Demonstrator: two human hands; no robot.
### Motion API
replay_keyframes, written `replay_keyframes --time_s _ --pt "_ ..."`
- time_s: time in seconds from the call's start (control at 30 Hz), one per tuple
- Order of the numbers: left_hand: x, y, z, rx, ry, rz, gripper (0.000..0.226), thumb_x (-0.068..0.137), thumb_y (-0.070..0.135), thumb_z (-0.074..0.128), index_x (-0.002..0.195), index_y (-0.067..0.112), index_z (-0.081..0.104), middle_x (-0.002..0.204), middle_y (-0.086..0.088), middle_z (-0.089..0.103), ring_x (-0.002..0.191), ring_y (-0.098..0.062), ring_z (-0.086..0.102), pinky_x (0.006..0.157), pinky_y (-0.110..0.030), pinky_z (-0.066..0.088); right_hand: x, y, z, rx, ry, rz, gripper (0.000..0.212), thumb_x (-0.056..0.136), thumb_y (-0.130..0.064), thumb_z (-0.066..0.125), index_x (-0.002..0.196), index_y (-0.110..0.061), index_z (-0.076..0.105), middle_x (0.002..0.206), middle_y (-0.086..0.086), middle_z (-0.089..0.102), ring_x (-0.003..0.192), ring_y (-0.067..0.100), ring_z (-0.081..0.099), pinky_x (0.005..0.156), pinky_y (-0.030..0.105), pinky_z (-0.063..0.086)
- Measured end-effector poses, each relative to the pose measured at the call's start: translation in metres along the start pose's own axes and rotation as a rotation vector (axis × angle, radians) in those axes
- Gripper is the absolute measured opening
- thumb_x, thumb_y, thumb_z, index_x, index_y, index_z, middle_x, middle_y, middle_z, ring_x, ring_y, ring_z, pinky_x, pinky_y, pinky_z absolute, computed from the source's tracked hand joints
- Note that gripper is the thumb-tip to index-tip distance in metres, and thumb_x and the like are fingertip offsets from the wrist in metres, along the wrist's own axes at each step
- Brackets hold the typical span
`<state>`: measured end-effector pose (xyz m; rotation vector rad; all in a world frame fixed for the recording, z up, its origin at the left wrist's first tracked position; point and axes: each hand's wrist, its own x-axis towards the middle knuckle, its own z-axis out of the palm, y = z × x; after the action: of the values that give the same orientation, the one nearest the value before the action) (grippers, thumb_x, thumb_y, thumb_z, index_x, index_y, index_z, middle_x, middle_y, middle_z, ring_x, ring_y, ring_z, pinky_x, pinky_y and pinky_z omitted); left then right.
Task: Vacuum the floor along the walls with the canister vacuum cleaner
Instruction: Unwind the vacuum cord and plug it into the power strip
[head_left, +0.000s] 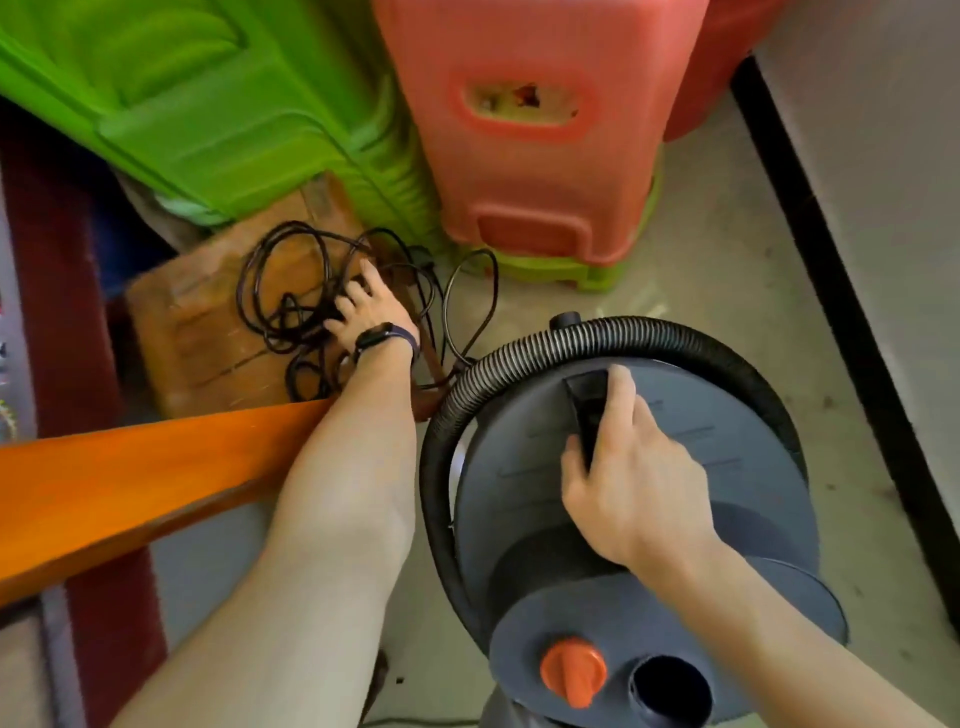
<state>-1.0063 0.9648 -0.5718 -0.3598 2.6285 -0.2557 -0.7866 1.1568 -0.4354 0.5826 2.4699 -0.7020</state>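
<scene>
The grey canister vacuum cleaner (727, 467) stands on the floor at lower right, seen from above, with an orange knob (573, 670) and a round port on its near side. Its black ribbed hose (644, 332) curls around the lid's far and left edges. My right hand (628, 467) is closed around the black handle (589, 410) on the lid. My left hand (371, 312), a dark band on the wrist, rests with fingers spread on a tangled black power cord (291, 291) lying on a wooden box (208, 332).
Stacked green (218, 109) and red plastic stools (545, 130) stand close behind the vacuum. An orange wooden rail (130, 467) crosses under my left forearm. A white wall with a black baseboard (831, 291) runs along the right. Grey floor (691, 223) shows between the stools and the wall.
</scene>
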Motion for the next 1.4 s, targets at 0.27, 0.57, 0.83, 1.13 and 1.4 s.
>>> replay_keyframes --time_s 0.27,0.57,0.83,1.13,1.4 --pt "-0.025 0.018 -0.004 0.201 -0.08 0.101 0.049 0.096 0.03 0.053 0.14 0.013 0.042 0.142 -0.012 0.044 0.13 -0.031 0.043 0.104 -0.042 0.031 -0.001 -0.002 -0.001 0.013 -0.021 0.0 0.066 0.103 -0.042 0.046 0.154 -0.018 0.011 0.131 0.002 0.053 0.091 0.033 0.062 0.064 0.038 0.037" --pt "-0.049 0.007 -0.031 0.298 -0.242 0.155 0.032 0.095 0.029 0.049 0.121 0.015 0.06 0.125 -0.008 0.059 0.115 -0.028 0.056 0.09 -0.039 0.043 0.001 -0.003 -0.004 -0.004 -0.005 -0.006 0.061 0.102 -0.04 0.046 0.151 -0.016 0.018 0.135 0.004 0.056 0.099 0.038 0.064 0.067 0.039 0.039" --pt "-0.11 0.022 -0.109 -0.515 0.128 0.069 0.052 0.102 0.048 0.034 0.108 0.004 0.061 0.101 -0.013 0.063 0.087 -0.034 0.058 0.064 -0.034 0.036 -0.016 0.001 -0.009 0.13 -0.032 0.156 0.038 0.097 -0.05 0.055 0.105 -0.02 0.033 0.087 0.004 0.052 0.084 0.035 0.055 0.071 0.041 0.045" --pt "-0.259 -0.032 -0.07 -0.69 -0.026 0.292 0.056 0.086 0.074 0.043 0.093 0.019 0.051 0.102 -0.007 0.063 0.099 -0.035 0.06 0.075 -0.039 0.048 -0.061 0.031 -0.016 0.257 0.023 0.198 0.031 0.093 -0.026 0.056 0.112 -0.019 0.033 0.086 0.013 0.06 0.08 0.04 0.06 0.072 0.049 0.056" --pt "-0.377 -0.049 0.036 -0.559 -0.179 0.222 0.065 0.08 0.079 0.046 0.107 0.02 0.049 0.116 -0.004 0.054 0.105 -0.031 0.059 0.079 -0.039 0.049 -0.114 0.085 0.002 0.082 -0.017 0.089 0.033 0.092 -0.031 0.055 0.112 -0.02 0.031 0.08 0.009 0.058 0.074 0.035 0.059 0.066 0.042 0.052"
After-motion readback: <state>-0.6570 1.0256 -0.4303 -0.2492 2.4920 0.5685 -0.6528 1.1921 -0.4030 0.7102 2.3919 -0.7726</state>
